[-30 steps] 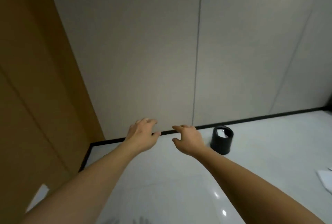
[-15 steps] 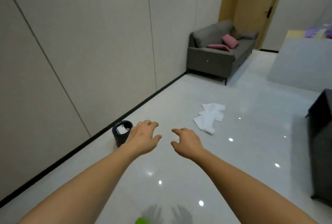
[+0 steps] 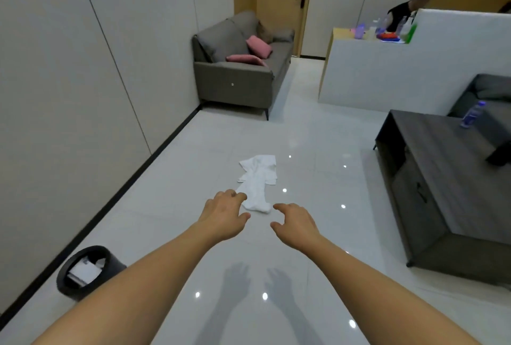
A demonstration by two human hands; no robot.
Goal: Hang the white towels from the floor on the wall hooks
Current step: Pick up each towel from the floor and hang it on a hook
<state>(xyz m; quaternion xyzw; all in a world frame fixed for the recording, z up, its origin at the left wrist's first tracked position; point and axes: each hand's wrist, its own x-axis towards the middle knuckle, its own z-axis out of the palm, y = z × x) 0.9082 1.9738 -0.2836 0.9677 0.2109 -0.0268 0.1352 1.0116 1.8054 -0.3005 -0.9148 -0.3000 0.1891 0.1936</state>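
Observation:
A crumpled white towel [image 3: 258, 178] lies on the glossy white floor in the middle of the view. My left hand [image 3: 224, 213] is stretched out in front of me, fingers apart and empty, and it overlaps the towel's near left end in the image. My right hand [image 3: 296, 224] is held out beside it, also empty with fingers spread, just right of the towel's near end. No wall hooks are in view.
A black bin [image 3: 88, 272] with paper stands by the left wall. A grey sofa [image 3: 237, 68] with pink cushions sits at the back. A dark low table [image 3: 448, 178] with a bottle [image 3: 472, 114] is on the right. A person sits behind a white counter [image 3: 414, 68].
The view has swung right from the bare wall to the room. The towel now lies straight ahead and closer. Both hands stay outstretched and empty.

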